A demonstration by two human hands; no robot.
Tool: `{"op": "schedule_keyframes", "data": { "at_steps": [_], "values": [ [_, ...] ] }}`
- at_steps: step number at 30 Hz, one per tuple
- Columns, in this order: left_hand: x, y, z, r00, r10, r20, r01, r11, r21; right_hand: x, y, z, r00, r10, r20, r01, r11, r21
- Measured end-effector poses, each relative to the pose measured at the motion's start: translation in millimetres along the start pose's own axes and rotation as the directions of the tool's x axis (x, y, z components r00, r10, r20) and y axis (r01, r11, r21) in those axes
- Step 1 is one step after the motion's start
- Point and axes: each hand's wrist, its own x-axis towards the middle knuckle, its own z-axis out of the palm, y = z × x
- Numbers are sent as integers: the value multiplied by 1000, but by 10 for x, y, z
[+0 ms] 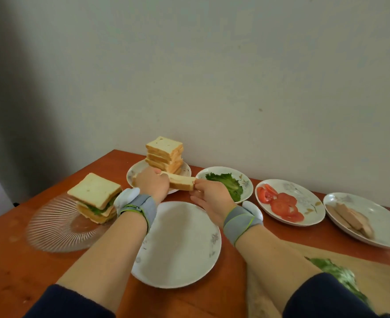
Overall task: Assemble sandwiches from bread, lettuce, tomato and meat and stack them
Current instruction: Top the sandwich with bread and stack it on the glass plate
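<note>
Slice [181, 182] held in both hands, just beyond the far rim of the empty plate [180, 244].

Left hand [152, 182] is curled round the slice's left end. Right hand [210, 198] pinches its right end between thumb and fingertips. The slice is in the air with its long axis running left to right, just in front of the bread stack [165, 154]. The empty plate lies on the worktop [17, 260] directly nearward and below. Judgement: the next move is a short pull toward the near side and down. The right hand sits slightly closer to the plate. Finished sandwiches [95, 198] are stacked at left. Lettuce [226, 183], tomato [278, 203] and meat [350, 218] are on plates to the right.
</note>
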Motion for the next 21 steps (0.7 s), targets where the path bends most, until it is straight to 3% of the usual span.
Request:
{"op": "schedule_keyframes", "data": {
  "at_steps": [3, 5, 9, 14, 21],
  "values": [
    [-399, 87, 70, 994, -18, 105, 42, 972, -233, -276, 41, -297, 988, 14, -155, 8, 990, 141],
    [-665, 136, 132, 977, -45, 209, 123, 919, -375, -455, 75, -536, 972, -8, -234, 34, 994, 107],
    [-1127, 227, 318, 885, 1, 465, 263, 823, -503, -830, 95, -1013, 939, -68, -336, 92, 994, 54],
    [-1742, 377, 572, 759, 55, 648, 380, 771, -511, -1384, 184, -1591, 907, -98, -410, 90, 995, -38],
    [-2255, 543, 829, 734, 120, 668, 343, 784, -517, -1842, 301, -2079, 873, -94, -478, 68, 995, -73]
  ]
}}
